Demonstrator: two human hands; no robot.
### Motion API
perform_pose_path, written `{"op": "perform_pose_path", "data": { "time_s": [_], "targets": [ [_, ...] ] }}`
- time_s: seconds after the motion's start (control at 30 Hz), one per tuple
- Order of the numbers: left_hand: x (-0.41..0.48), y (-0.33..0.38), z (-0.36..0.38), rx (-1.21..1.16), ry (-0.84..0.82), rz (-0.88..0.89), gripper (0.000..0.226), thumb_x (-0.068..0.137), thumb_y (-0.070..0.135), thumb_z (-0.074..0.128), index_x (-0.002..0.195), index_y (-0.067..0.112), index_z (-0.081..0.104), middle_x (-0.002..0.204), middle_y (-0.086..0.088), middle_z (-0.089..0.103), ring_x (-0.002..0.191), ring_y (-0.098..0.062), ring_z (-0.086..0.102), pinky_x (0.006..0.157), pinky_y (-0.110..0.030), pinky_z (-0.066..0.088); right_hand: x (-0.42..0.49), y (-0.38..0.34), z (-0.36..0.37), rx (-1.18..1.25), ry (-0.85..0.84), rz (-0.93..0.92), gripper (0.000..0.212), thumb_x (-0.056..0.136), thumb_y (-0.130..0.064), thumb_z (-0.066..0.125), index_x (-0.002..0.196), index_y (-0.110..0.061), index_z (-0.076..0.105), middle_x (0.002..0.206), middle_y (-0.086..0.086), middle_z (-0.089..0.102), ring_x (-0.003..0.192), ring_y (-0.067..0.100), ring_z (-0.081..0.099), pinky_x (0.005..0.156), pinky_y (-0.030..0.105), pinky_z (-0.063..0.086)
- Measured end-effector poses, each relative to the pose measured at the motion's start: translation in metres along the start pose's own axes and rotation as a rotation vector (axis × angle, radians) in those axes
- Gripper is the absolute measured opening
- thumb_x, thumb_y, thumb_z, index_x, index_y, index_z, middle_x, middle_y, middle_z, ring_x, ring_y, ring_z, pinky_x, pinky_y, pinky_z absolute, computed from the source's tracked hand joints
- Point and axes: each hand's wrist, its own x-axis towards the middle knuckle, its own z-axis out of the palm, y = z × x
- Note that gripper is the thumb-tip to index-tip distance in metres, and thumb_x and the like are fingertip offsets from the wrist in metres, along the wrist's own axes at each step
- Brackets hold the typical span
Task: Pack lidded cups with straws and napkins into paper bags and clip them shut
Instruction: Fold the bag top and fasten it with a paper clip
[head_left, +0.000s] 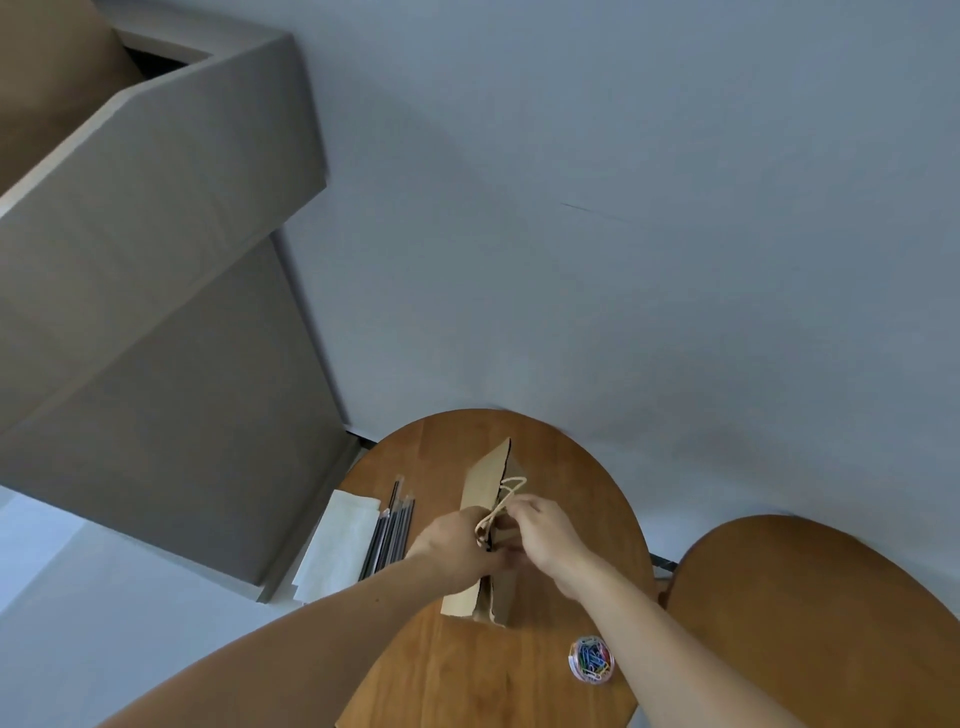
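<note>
A brown paper bag (480, 483) with cream cord handles (506, 493) stands on the round wooden table (431, 670). My left hand (460, 545) grips the bag's top edge from the left, fingers curled over it. My right hand (543, 535) pinches the same top edge from the right, near the handles. The bag's mouth is pressed nearly flat between both hands. What lies inside is hidden. A stack of white napkins (340, 543) and several wrapped dark straws (389, 535) lie left of the bag. A small clear tub of coloured paper clips (591, 659) sits near my right forearm.
A second round wooden table (810, 613) stands to the right. A grey cabinet (156, 312) rises at the left beside the table. A pale wall fills the background, and pale floor shows at the lower left.
</note>
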Motion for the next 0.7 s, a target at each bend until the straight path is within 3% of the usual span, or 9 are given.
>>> {"op": "perform_pose_path", "data": {
  "time_s": [0.13, 0.23, 0.3, 0.37, 0.47, 0.57, 0.7],
  "targets": [
    [0.001, 0.006, -0.001, 0.138, 0.047, -0.03, 0.015, 0.086, 0.041, 0.057, 0.074, 0.034, 0.052, 0.073, 0.006, 0.061, 0.069, -0.015, 0.062, 0.053, -0.026, 0.043, -0.005, 0.005, -0.004, -0.063, -0.059, -0.08, 0.037, 0.095, -0.016, 0.039, 0.089, -0.027, 0.074, 0.097, 0.0, 0.073, 0.091, 0.027, 0.068, 0.072, 0.038, 0.055],
    [0.002, 0.007, -0.009, 0.214, 0.054, -0.02, 0.026, 0.092, 0.027, 0.048, 0.066, 0.029, 0.047, 0.067, 0.005, 0.054, 0.066, -0.017, 0.058, 0.055, -0.026, 0.043, -0.006, 0.009, -0.013, -0.358, 0.015, -0.228, 0.029, 0.095, -0.018, 0.047, 0.112, -0.029, 0.068, 0.094, -0.008, 0.069, 0.073, 0.002, 0.063, 0.063, 0.022, 0.051],
    [0.002, 0.009, -0.017, 0.294, 0.07, 0.0, 0.03, 0.094, 0.024, 0.047, 0.064, 0.028, 0.044, 0.066, 0.006, 0.051, 0.061, -0.011, 0.052, 0.051, -0.025, 0.038, -0.004, 0.014, -0.024, -0.62, 0.271, -0.406, 0.032, 0.091, -0.021, 0.059, 0.123, -0.025, 0.062, 0.11, -0.008, 0.064, 0.095, 0.001, 0.059, 0.077, 0.018, 0.048],
    [0.004, 0.012, -0.024, 0.393, 0.055, 0.05, 0.031, 0.095, 0.023, 0.045, 0.064, 0.029, 0.043, 0.067, 0.008, 0.05, 0.06, -0.009, 0.049, 0.05, -0.025, 0.033, -0.001, 0.019, -0.034, -0.792, 0.421, -0.572, 0.046, 0.084, -0.02, 0.07, 0.128, -0.018, 0.058, 0.126, -0.001, 0.056, 0.12, 0.017, 0.05, 0.099, 0.03, 0.045],
    [0.007, 0.015, -0.031, 0.51, -0.005, 0.137, 0.025, 0.094, 0.016, 0.045, 0.074, 0.031, 0.049, 0.074, 0.01, 0.052, 0.074, -0.016, 0.056, 0.059, -0.027, 0.039, 0.005, 0.024, -0.048, -1.001, 0.326, -0.648, 0.042, 0.084, -0.028, 0.073, 0.124, -0.021, 0.064, 0.13, -0.003, 0.058, 0.128, 0.022, 0.045, 0.108, 0.041, 0.036],
    [0.013, 0.015, -0.037, 0.534, 0.04, 0.172, 0.014, 0.093, 0.023, 0.049, 0.092, 0.029, 0.062, 0.079, 0.009, 0.057, 0.079, -0.017, 0.058, 0.063, -0.031, 0.042, 0.009, 0.03, -0.054, -1.06, 0.294, -0.64, 0.017, 0.092, -0.035, 0.063, 0.104, -0.028, 0.073, 0.103, -0.011, 0.07, 0.107, 0.017, 0.056, 0.098, 0.037, 0.034],
    [0.018, 0.009, -0.031, 0.363, 0.184, 0.145, 0.014, 0.09, 0.035, 0.056, 0.091, 0.026, 0.068, 0.072, 0.008, 0.062, 0.07, -0.014, 0.059, 0.055, -0.028, 0.041, 0.008, 0.038, -0.053, -0.891, 0.333, -0.607, 0.014, 0.093, -0.032, 0.064, 0.096, -0.022, 0.073, 0.09, -0.006, 0.071, 0.083, 0.018, 0.06, 0.081, 0.038, 0.047]
  ]
}}
